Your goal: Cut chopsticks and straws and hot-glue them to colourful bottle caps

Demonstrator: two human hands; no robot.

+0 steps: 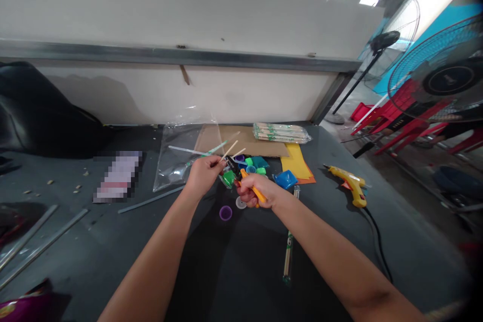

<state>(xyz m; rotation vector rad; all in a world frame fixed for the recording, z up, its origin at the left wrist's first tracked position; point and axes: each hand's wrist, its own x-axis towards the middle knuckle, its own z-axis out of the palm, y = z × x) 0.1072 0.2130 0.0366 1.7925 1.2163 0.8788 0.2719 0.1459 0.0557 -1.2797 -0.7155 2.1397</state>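
My right hand (256, 190) is closed round the orange handles of a pair of pliers (253, 186), whose dark jaws point up and left. Just left of it, my left hand (206, 173) pinches thin wooden sticks (229, 150) at the jaws. Whether the jaws touch the wood is too small to tell. Under and beyond the hands lie green packets (228, 178), small blue and purple caps and a blue packet (286, 179). A purple cap (225, 213) and a white disc (240, 203) sit nearer to me.
Wrapped chopsticks (282, 133) lie on cardboard (245, 140) at the back. A yellow glue gun (349, 183) with a black cord is at right, wrapped sticks (289, 251) nearer. Left are a clear plastic bag (177, 161), grey strips (45, 247) and a black bag (41, 110).
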